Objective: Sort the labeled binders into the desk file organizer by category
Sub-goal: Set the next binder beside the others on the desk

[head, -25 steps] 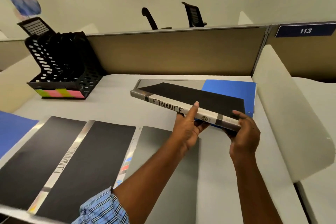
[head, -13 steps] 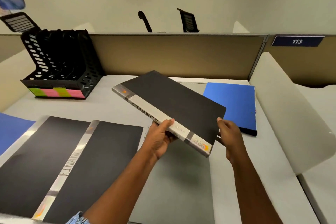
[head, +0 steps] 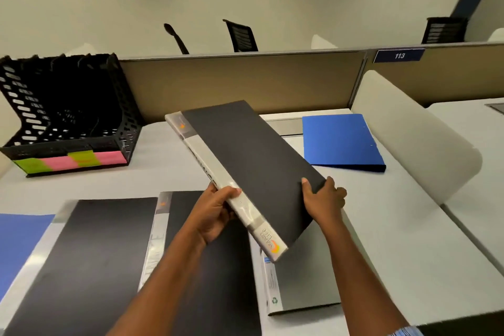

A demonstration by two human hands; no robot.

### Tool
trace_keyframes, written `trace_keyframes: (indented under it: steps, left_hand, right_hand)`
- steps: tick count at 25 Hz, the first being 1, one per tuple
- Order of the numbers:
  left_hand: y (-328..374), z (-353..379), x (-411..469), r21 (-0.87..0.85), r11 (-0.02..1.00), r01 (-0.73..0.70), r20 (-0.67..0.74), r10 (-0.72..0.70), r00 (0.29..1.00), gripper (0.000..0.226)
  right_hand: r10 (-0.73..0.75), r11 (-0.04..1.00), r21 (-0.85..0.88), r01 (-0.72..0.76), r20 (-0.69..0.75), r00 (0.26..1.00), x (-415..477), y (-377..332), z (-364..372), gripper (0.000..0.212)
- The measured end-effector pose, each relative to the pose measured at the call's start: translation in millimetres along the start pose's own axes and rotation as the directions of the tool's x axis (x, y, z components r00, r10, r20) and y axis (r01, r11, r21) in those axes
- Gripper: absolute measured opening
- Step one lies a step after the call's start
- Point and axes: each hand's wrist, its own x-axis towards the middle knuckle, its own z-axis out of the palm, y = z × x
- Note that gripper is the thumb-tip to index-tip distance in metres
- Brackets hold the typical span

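Black binder (head: pixel 253 169) held above table (head: pixel 409 226), right of file organizer (head: pixel 68 117), spine turned toward it. Fingers (head: pixel 231 191) grip binder: left hand (head: pixel 215 215) round spine, right hand (head: pixel 323 199) on opposite edge. Judged next: read spine label, match coloured tag (head: pixel 81 162) on organizer front, turn binder upright, slide into slot.

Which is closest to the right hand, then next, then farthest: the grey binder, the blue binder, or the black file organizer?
From the right hand, which grips the black binder:
1. Grey binder, lying on the desk just beneath the hand.
2. Blue binder, farther back on the right.
3. Black file organizer, far across at the back left.
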Motion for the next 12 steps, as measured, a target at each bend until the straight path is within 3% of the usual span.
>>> trace_keyframes:
  steps: [4, 8, 12]
  left_hand:
    - [12.4, -13.4, -12.9, 0.126, 0.992, -0.004, 0.057, -0.004, 0.998, 0.023]
    - [13.2, -7.2, -22.0, 0.176, 0.984, -0.008, 0.092, -0.008, 0.996, 0.023]
    - [17.2, 1.6, -22.8, 0.173, 0.984, -0.032, 0.013, 0.030, 0.999, 0.022]
  right_hand:
    - [0.015, 0.992, -0.129, -0.020, -0.039, 0.999, -12.2, 8.7, 4.5, 0.071]
    - [-0.014, 0.997, -0.076, 0.011, -0.034, 0.999, -10.0, 14.2, 0.5, 0.058]
    - [-0.028, 0.998, 0.052, 0.031, -0.043, 0.999, -2.1, 11.0, -7.8, 0.052]
